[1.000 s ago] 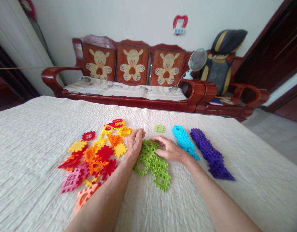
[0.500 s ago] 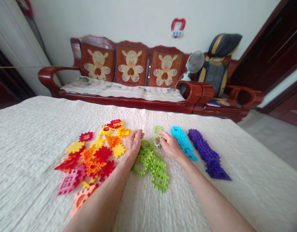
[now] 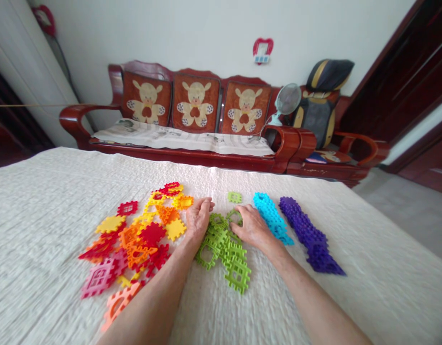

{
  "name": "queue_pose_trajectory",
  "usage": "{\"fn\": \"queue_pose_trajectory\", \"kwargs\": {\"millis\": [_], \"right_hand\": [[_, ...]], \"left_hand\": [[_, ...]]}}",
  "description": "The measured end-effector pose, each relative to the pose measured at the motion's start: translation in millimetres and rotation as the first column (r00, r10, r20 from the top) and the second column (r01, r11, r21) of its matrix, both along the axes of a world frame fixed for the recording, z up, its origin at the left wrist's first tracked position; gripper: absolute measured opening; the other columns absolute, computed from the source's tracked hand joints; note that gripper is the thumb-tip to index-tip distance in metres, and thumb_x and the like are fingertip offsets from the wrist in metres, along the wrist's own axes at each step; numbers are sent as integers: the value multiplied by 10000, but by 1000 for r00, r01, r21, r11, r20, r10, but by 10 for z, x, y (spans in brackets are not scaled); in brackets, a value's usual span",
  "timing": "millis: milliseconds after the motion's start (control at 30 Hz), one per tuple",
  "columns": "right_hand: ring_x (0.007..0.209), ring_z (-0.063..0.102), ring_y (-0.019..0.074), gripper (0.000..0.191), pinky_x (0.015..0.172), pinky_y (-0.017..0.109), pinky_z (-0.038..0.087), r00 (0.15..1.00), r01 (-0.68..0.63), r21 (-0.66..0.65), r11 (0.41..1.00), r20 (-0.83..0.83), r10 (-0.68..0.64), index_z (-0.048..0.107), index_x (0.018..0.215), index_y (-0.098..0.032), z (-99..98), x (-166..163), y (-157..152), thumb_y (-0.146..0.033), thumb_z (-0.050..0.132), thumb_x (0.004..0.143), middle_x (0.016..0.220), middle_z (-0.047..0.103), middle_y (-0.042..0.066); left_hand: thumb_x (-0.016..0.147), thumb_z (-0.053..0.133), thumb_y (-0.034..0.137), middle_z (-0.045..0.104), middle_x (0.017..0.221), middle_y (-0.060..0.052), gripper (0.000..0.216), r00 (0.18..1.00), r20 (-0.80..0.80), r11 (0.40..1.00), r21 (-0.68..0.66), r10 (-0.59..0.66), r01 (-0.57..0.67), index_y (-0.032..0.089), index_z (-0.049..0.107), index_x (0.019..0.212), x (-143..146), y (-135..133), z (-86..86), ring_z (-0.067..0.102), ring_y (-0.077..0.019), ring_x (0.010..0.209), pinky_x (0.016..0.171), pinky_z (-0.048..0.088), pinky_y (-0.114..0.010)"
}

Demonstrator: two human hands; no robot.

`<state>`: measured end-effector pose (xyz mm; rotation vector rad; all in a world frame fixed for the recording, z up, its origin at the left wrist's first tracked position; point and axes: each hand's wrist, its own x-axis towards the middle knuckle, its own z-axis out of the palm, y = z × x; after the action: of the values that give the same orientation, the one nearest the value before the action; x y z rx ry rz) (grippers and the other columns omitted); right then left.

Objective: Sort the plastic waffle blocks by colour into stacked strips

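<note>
A row of green toothed plastic tiles point(image 3: 224, 249) lies on the cream quilted cloth point(image 3: 44, 201) between my hands. My left hand point(image 3: 198, 218) rests on its edge against the left side of the green row, fingers curled together. My right hand point(image 3: 251, 224) presses a green tile point(image 3: 234, 216) down onto the far end of the row, fingers bent around it. One loose green tile point(image 3: 234, 197) lies just beyond. A mixed heap of red, orange, yellow and pink tiles point(image 3: 138, 235) spreads to the left of my left hand.
Right of my right hand lie a row of cyan tiles point(image 3: 271, 218) and a row of purple tiles point(image 3: 309, 235). Behind the cloth stands a dark red wooden bench point(image 3: 192, 120) with bear cushions, a small fan point(image 3: 287, 100) and a dark bag point(image 3: 323, 91).
My right hand lifted a green tile from near the loose one half a second ago and has brought it back down onto the far end of the green row. The left hand stayed put.
</note>
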<state>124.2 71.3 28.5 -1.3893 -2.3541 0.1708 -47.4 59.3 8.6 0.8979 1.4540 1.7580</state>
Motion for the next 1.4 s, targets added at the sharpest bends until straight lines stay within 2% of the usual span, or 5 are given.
{"fn": "queue_pose_trajectory", "kwargs": {"millis": [333,867,1100,1267,1400], "right_hand": [[1165,535,233,517,1015,369,399,995,-93,-1,996,46,93,513,1251,-155,348,-80,524,-75,553,743,1249,588,133],[1250,481,281,639,1029,399,381,960,-87,-223,971,242,142,449,1337,-176,261,-158,896,-168,579,712,1376,490,144],[1321,398,288,690,1065,422,346,957,-198,-157,967,184,226,426,1359,-147,366,-189,713,-124,552,681,1441,403,161],[1261,469,256,695,1063,402,372,864,-465,-342,816,26,503,456,1343,-163,471,-173,311,-122,558,656,1386,486,130],[1205,509,235,658,1041,375,398,843,-511,-342,789,-17,538,494,1308,-163,411,-206,129,-95,538,655,1330,535,120]], "left_hand": [[757,547,449,717,766,-71,358,1000,-2,1000,-2,6,-6,141,718,824,-2,-4,-23,656,-171,722,708,502,-283],[743,561,416,716,767,-69,332,998,63,1000,-14,17,-16,135,711,840,6,-6,25,654,-159,700,688,501,-273],[736,556,409,709,732,-60,329,986,149,997,-32,71,-67,140,704,854,-8,0,72,645,-147,668,640,484,-258],[733,555,394,708,763,-59,319,970,210,992,-23,125,-123,144,693,874,-23,19,74,646,-145,687,629,474,-250],[721,546,336,704,780,-59,304,944,275,983,-24,183,-184,138,677,911,-20,43,52,647,-141,709,681,491,-262]]}}
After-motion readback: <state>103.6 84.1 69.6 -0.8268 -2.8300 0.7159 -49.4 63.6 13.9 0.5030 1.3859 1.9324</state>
